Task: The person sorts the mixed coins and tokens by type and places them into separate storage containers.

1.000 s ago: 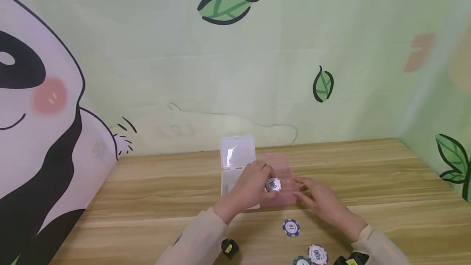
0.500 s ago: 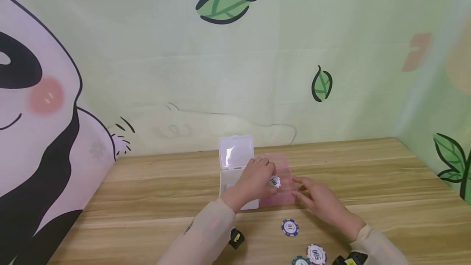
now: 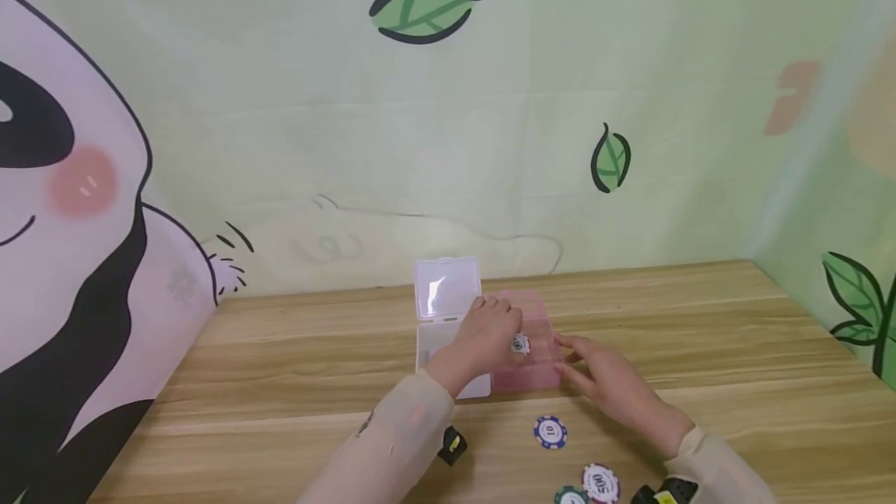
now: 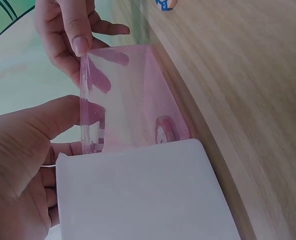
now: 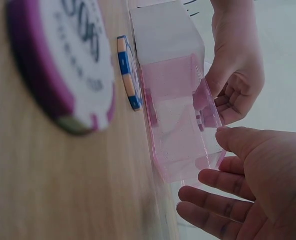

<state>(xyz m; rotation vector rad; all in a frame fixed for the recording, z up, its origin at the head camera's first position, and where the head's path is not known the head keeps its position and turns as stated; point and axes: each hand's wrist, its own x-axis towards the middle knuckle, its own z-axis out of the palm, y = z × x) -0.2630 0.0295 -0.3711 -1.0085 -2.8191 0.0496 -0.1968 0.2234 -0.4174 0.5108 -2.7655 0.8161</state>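
Observation:
My left hand (image 3: 483,337) pinches a white 100 chip (image 3: 520,344) between thumb and fingers, at the pink see-through box (image 3: 528,378). In the right wrist view this chip (image 5: 199,120) stands on edge inside the box's wall, at the left thumb. Another chip (image 4: 164,131) shows through the pink plastic in the left wrist view. The fingers of my right hand (image 3: 616,383) touch the right side of the pink box; in the right wrist view its thumb is on the rim, the fingers spread. Left of the pink box stands a white box (image 3: 476,389), partly under my left hand.
The white box's clear lid (image 3: 448,288) stands raised at the back. Nearer the front lie a blue 10 chip (image 3: 551,432), a purple-edged 500 chip (image 3: 600,482) and a green chip (image 3: 572,497). Behind the wooden table (image 3: 294,395) hangs a printed cloth (image 3: 455,138).
My left hand has moved slightly right and away with the 100 chip, and its fingers now cover more of the chip. My right hand has stayed at the pink box's side.

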